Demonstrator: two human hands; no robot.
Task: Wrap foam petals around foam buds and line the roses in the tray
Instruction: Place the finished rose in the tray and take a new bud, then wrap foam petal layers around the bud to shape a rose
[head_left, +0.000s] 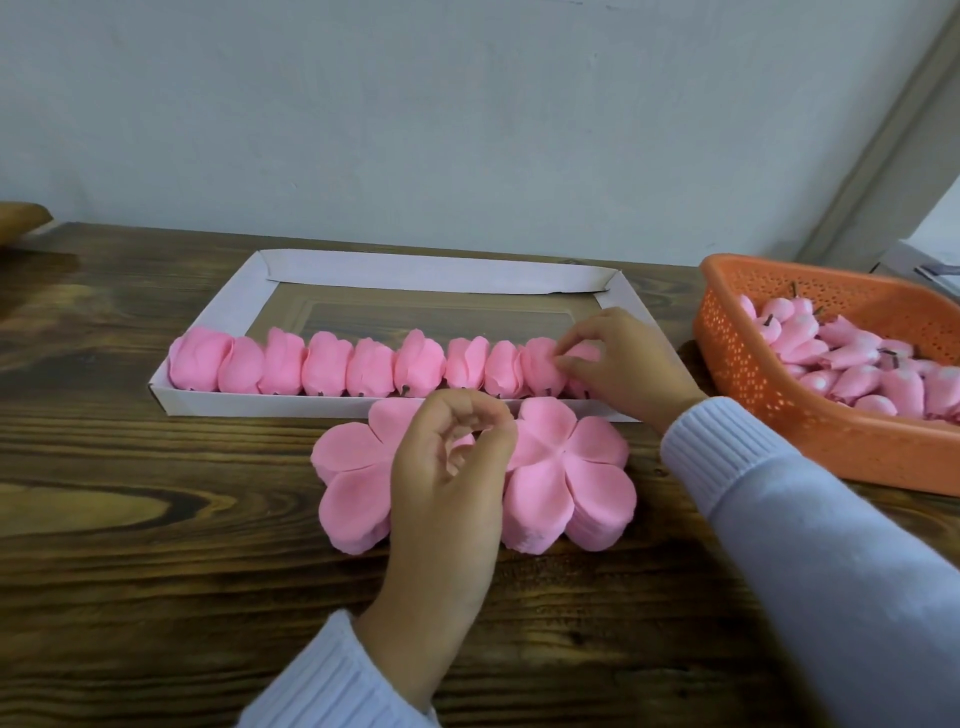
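Observation:
A white cardboard tray (426, 273) lies on the wooden table, with a row of several pink foam roses (322, 364) along its near edge. My right hand (623, 364) is at the row's right end, its fingertips pinching the last rose (582, 358). Just in front of the tray sit two stacks of pink flower-shaped foam petals (576, 483). My left hand (447, 483) hovers over the left stack (348, 488) with curled fingers; it holds nothing that I can see. Pink foam buds (852, 364) fill an orange basket.
The orange perforated basket (737, 364) stands at the right, close to my right sleeve. The far part of the tray holds no roses. A grey wall rises behind the table. A brown object (21, 221) shows at the far left edge.

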